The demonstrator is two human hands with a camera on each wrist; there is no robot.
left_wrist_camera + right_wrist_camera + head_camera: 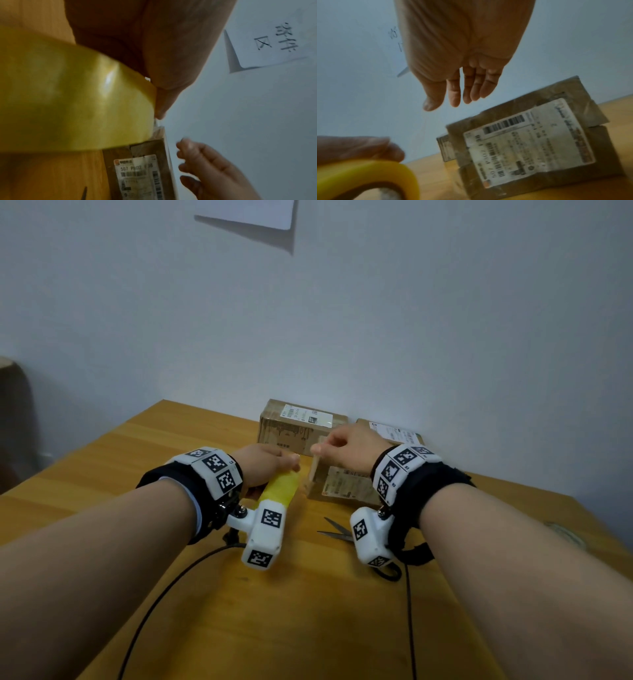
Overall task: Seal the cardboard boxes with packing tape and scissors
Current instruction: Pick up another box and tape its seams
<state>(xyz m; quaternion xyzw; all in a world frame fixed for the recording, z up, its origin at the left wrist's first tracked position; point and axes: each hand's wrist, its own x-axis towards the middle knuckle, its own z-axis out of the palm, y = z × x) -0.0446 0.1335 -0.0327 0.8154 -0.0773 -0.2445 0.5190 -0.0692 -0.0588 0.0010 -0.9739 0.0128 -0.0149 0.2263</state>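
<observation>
My left hand [274, 462] grips a roll of yellow packing tape [279, 487] held on edge just above the table; the roll fills the left wrist view [77, 101]. My right hand [323, 449] is close to the right of it, thumb and fingers pinching what looks like the pulled-out tape end [313, 470], a thin translucent strip. Under and behind the right hand lies a small cardboard box [346, 489] with a white shipping label, also seen in the right wrist view [530, 142]. Scissors [337, 530] lie with blades apart on the table, partly hidden by the right wrist camera.
Two more cardboard boxes stand against the wall, one at the back centre [301, 422] and one at the back right [394, 433]. The wooden table [308, 628] reaches towards me, with black cables across it. A paper sheet [253, 213] hangs on the wall.
</observation>
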